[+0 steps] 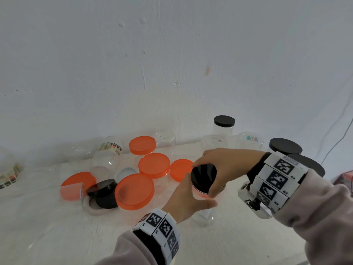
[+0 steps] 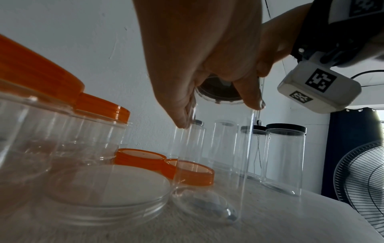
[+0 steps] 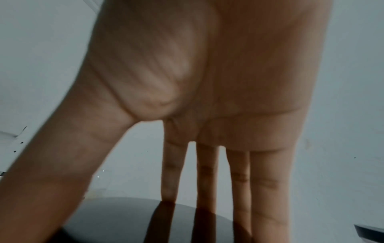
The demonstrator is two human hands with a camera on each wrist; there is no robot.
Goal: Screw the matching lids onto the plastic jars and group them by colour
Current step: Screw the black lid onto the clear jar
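A tall clear jar [image 1: 203, 217] stands on the white table near the front centre. My left hand [image 1: 198, 196] grips its upper wall, thumb at the front. A black lid [image 1: 200, 173] sits on the jar's mouth. My right hand [image 1: 206, 180] comes over it from the right, with fingers and thumb curled round the lid's rim. The left wrist view looks up through the jar [image 2: 218, 148] at the lid's underside [image 2: 216, 92]. In the right wrist view my fingers [image 3: 207, 172] reach down onto the lid [image 3: 129, 226].
Several orange-lidded jars [image 1: 134, 191] cluster at centre left, with loose black lids [image 1: 102, 188] beside them. Black-lidded jars [image 1: 285, 146] and open clear jars [image 1: 214, 142] stand at the back right by the wall. A fan [image 2: 363, 180] is past the table's right edge.
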